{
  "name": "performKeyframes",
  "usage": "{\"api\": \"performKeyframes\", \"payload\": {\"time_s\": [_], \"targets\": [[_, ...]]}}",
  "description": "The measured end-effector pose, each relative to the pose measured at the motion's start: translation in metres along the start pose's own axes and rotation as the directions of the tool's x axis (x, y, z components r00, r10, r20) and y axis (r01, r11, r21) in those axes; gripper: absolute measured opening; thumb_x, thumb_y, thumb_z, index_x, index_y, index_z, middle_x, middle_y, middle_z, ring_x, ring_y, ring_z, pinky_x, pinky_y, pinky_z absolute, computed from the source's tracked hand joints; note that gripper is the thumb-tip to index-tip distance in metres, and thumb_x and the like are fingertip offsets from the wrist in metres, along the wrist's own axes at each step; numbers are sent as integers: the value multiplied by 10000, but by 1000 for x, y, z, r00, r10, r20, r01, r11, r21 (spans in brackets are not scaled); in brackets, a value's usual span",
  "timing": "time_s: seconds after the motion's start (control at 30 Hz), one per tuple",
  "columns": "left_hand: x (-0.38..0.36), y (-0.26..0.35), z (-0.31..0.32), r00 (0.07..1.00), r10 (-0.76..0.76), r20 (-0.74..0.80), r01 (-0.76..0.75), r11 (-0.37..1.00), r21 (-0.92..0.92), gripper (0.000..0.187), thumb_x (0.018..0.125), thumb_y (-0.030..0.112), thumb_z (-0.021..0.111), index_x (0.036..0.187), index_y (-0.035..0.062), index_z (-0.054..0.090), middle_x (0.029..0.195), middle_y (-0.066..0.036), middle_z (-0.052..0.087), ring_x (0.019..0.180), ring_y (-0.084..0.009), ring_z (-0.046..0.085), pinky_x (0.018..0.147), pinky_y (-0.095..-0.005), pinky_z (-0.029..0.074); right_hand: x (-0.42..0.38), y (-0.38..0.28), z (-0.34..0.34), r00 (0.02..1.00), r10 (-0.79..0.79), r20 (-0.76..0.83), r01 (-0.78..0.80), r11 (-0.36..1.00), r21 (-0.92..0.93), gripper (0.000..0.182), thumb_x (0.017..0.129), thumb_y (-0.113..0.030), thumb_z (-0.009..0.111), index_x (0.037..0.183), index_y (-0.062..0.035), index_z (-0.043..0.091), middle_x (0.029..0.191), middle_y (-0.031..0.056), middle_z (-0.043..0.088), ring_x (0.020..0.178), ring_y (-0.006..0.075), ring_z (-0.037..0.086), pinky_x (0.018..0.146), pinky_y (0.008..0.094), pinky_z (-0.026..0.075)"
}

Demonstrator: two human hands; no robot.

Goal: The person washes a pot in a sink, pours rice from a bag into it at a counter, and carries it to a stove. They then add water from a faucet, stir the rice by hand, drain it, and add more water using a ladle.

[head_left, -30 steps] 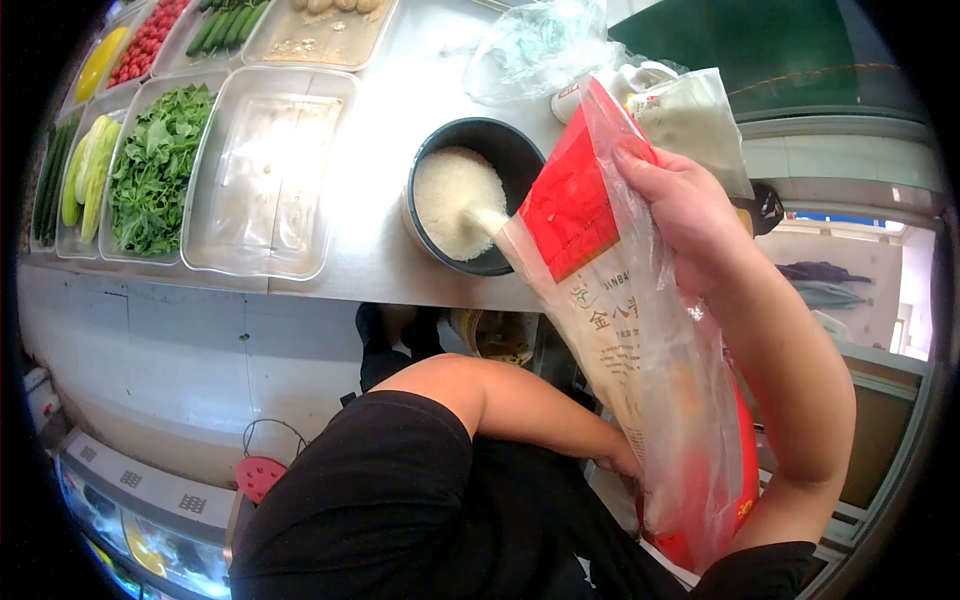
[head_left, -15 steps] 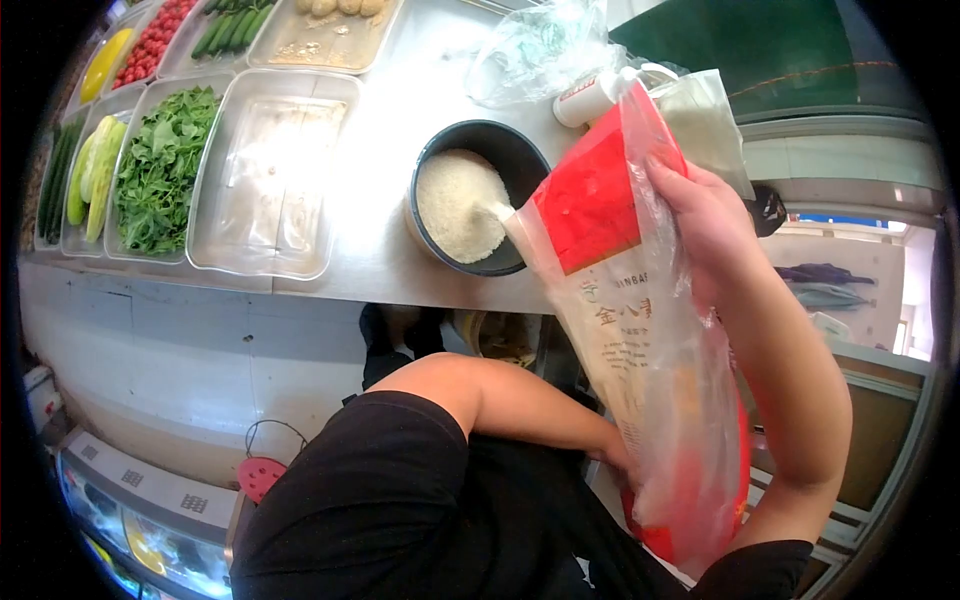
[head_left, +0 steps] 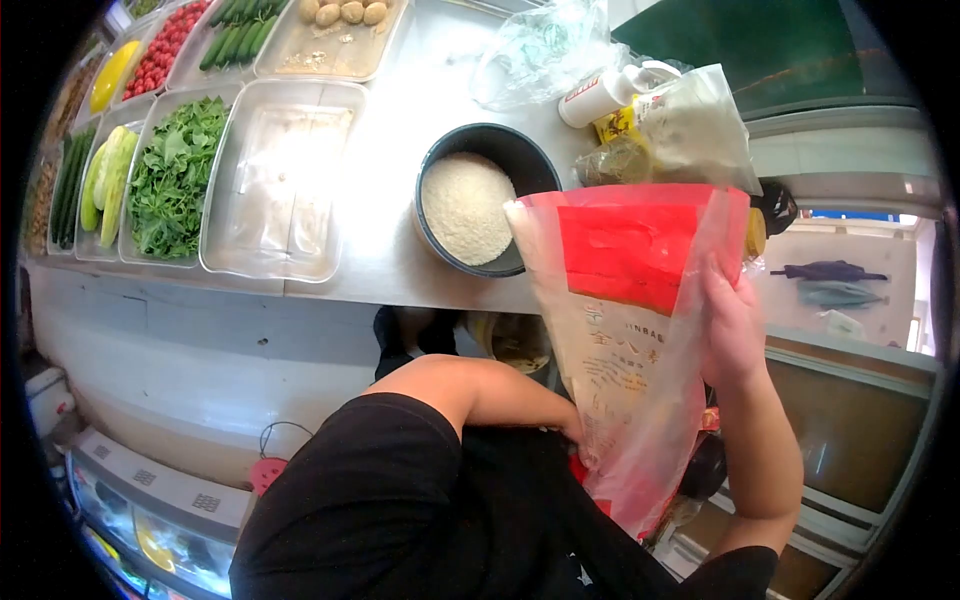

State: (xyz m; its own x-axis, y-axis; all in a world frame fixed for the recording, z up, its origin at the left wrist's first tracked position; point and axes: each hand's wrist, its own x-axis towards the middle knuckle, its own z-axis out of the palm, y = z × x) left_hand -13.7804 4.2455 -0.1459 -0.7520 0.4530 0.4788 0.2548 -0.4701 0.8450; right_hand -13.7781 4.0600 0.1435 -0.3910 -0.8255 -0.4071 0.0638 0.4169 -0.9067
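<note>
Right hand (head_left: 735, 320): fingers clenched on the right edge of the rice bag (head_left: 632, 350), upper part, right of center in the frame. Left hand (head_left: 572, 428): at the bag's lower left side, fingers mostly hidden, so I can't tell if they grip it.

Bag is tilted, its upper left corner overlapping the right side of the pot (head_left: 536, 165) in view; can't tell if they touch. Pot is upright on the bench (head_left: 385, 215), upper center, with white rice (head_left: 467, 208) inside, piled toward the left.

Left of the pot: clear tub (head_left: 218, 235), then leafy greens (head_left: 175, 180) in their own tub. Potatoes (head_left: 350, 13) at top, upper left of the pot. White bottle (head_left: 597, 97) lies on its side near the pot, upper right, beside a plastic bag (head_left: 530, 55).
</note>
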Motion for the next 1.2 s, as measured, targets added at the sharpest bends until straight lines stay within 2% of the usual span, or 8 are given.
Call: {"api": "performKeyframes", "payload": {"time_s": [0.17,0.27,0.43,0.57,0.63,0.83,0.93,1.2], "targets": [[-4,0,2,1000,-25,-1,25,1000,-4,667,697,214,789,1270,26,504,1298,-144,494,1217,-248,425,1041,-384,308,-10,7,-9,998,-55,-36,58,995,84,323,960,-185,477,1217,10,496,1127,59,585,991,146,561,878,293,435],[0,0,5,999,-40,13,40,999,-10,668,699,216,788,1273,26,502,1301,-144,491,1221,-248,422,1043,-385,306,-9,5,-4,994,-102,-29,103,994,48,315,961,-185,475,1207,9,506,1117,60,591,975,140,565,870,290,440],[9,-2,9,999,-45,30,46,999,-13,670,703,220,786,1276,26,499,1308,-145,486,1228,-250,417,1047,-387,302,0,-4,15,995,-90,44,90,996,-11,301,956,-180,481,1188,4,532,1067,43,609,959,122,572,845,267,445],[14,-5,10,999,-34,34,34,999,-13,671,705,223,784,1280,27,497,1312,-146,481,1233,-251,413,1050,-389,299,9,-17,41,996,-84,32,85,996,-41,300,938,-162,492,1177,12,542,1056,39,614,930,111,567,840,257,440],[14,-5,10,999,-35,33,35,999,-9,672,707,224,784,1281,27,496,1315,-147,479,1235,-251,411,1052,-390,297,24,-12,50,998,-22,58,28,994,-110,283,938,-158,492,1154,13,558,1020,39,626,906,108,577,831,255,445],[18,-3,9,1000,-5,22,5,1000,11,674,711,229,781,1286,27,492,1322,-148,473,1243,-253,405,1056,-392,292,35,-15,64,997,-14,72,13,1000,6,291,949,-195,500,1141,12,569,1012,37,633,881,109,576,807,260,444],[20,0,6,1000,4,27,-5,1000,15,675,713,231,780,1288,27,491,1326,-149,470,1247,-253,402,1059,-393,290,41,-15,65,998,-10,56,16,992,-123,294,950,-202,502,1143,10,570,1024,41,632,895,111,574,817,261,440],[28,3,7,999,0,34,-1,1000,22,678,718,237,777,1294,28,486,1335,-151,462,1257,-256,394,1065,-396,284,38,-15,71,1000,-5,24,7,994,-109,299,947,-218,517,1147,-3,573,1018,39,629,903,108,563,824,260,432]]}}
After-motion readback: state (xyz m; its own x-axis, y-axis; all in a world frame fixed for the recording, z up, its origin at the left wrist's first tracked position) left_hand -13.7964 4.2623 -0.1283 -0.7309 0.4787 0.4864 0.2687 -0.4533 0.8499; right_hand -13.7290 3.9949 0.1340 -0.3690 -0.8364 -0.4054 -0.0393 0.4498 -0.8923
